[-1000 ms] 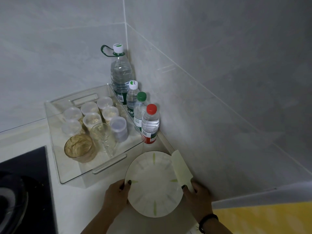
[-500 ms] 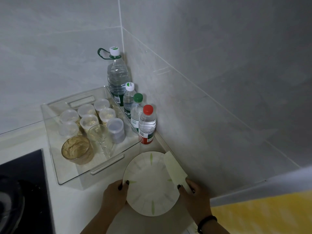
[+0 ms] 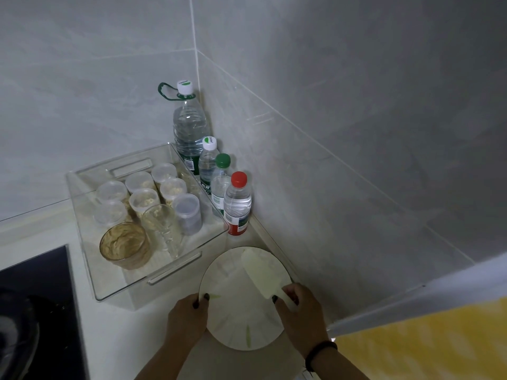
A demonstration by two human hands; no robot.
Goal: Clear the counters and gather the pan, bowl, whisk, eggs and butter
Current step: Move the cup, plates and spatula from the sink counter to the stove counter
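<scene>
- Clearing step in hand, by the look of it: a white plate (image 3: 241,300) with faint green marks held at the table's (image 3: 115,333) corner, against the grey tiled wall (image 3: 329,133)
- Left hand (image 3: 186,322) grasping the plate's left rim, fingers (image 3: 204,297) curled over the edge, thumb side hidden
- Right hand (image 3: 301,314) clenched round the handle of a pale spatula (image 3: 260,272), blade lying across the plate's right half; whether those fingers also pinch the rim cannot be told
- None of the pan, bowl, whisk, eggs or butter plainly in view; only a dark rounded shape on the black hob (image 3: 38,311) at far left, too cropped to name
- Next move likely calls for lifting plate and spatula together, kept level so the blade does not slide off, and carrying them clear of the corner
- Just beyond the plate: a clear tray (image 3: 175,267) holding lidded plastic jars (image 3: 142,200), an amber glass (image 3: 123,245) and a clear glass (image 3: 162,226)
- Between tray and wall, a row of water bottles; the red-capped bottle (image 3: 237,204) nearest the plate's far rim, easily knocked by a forward tilt
- Wall close on the right, tray close on the left: little room for a sideways swing
</scene>
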